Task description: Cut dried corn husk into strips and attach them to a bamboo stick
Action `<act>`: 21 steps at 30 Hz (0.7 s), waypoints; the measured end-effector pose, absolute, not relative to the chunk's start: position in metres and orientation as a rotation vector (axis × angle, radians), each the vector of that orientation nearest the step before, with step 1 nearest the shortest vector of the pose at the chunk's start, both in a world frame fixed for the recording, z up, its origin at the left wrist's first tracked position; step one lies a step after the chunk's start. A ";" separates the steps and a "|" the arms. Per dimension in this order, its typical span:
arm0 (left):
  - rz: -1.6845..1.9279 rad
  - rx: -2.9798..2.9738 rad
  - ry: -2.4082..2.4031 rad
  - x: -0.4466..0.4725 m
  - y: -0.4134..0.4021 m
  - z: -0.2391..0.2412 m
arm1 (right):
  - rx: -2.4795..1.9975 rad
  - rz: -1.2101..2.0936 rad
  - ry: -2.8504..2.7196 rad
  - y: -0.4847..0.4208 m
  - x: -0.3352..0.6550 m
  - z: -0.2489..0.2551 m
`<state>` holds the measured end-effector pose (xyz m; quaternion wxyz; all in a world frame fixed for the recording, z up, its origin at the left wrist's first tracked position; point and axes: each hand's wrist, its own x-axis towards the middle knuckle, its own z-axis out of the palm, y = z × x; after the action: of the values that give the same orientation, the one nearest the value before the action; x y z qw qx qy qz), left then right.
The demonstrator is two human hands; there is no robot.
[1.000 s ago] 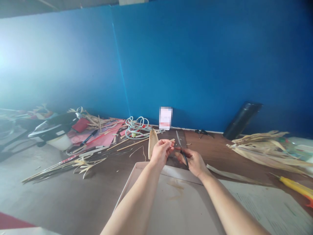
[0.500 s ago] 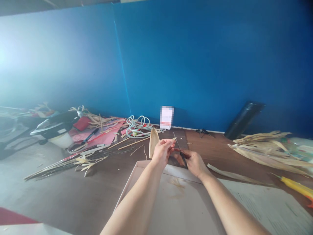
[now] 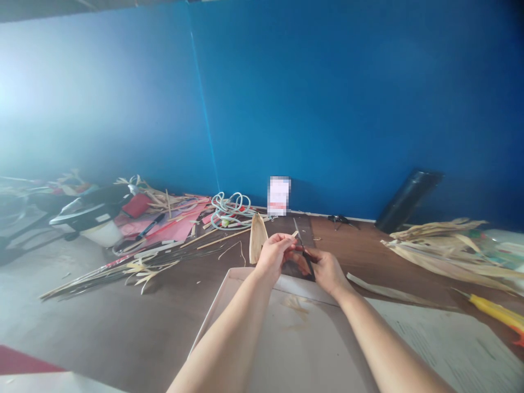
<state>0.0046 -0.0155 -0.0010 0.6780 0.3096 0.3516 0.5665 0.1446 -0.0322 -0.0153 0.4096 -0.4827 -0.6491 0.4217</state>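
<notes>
My left hand [image 3: 273, 256] pinches a small pale strip of dried husk [image 3: 295, 234], its tip showing past the fingers. In my right hand [image 3: 327, 271] are dark-handled scissors [image 3: 309, 264], blades pointing up and away, right beside the strip. Whether the blades touch the strip I cannot tell. Both hands hover over the far edge of a shallow white box lid [image 3: 323, 349], where a few husk scraps [image 3: 298, 310] lie. A broad pale husk piece [image 3: 257, 240] stands just behind my left hand.
To the left lie bundled wires and straw strips [image 3: 135, 267], a coiled pale cable [image 3: 231, 210] and pink paper [image 3: 188, 221]. Dried husks [image 3: 442, 254], a yellow-handled tool [image 3: 493, 310] and a printed sheet [image 3: 442, 338] are at right. A black roll [image 3: 409, 199] leans against the blue wall.
The scissors have shifted slightly against the strip, and their blades look closer to upright. My left fingers have moved a little to the right; the surroundings are unchanged.
</notes>
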 end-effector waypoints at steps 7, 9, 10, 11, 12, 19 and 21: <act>1.267 0.803 0.796 0.006 -0.013 -0.007 | -1.276 1.004 -1.672 -0.034 0.145 -0.012; 1.278 0.809 0.826 0.006 -0.013 -0.008 | -1.291 1.004 -1.670 -0.034 0.146 -0.013; 1.281 0.809 0.837 0.006 -0.013 -0.008 | -1.296 1.002 -1.672 -0.034 0.146 -0.013; 1.281 0.808 0.849 0.006 -0.012 -0.008 | -1.300 1.000 -1.674 -0.034 0.146 -0.013; 1.281 0.806 0.856 0.005 -0.012 -0.009 | -1.301 1.000 -1.674 -0.034 0.146 -0.014; 1.274 0.778 0.836 0.005 -0.012 -0.008 | -1.299 1.008 -1.690 -0.033 0.147 -0.014; 1.272 0.770 0.833 0.005 -0.012 -0.007 | -1.299 1.012 -1.690 -0.034 0.147 -0.014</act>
<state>0.0052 -0.0125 -0.0074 0.6583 0.3401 0.3679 0.5618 0.1469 -0.0337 -0.0139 0.3811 -0.5088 -0.6623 0.3966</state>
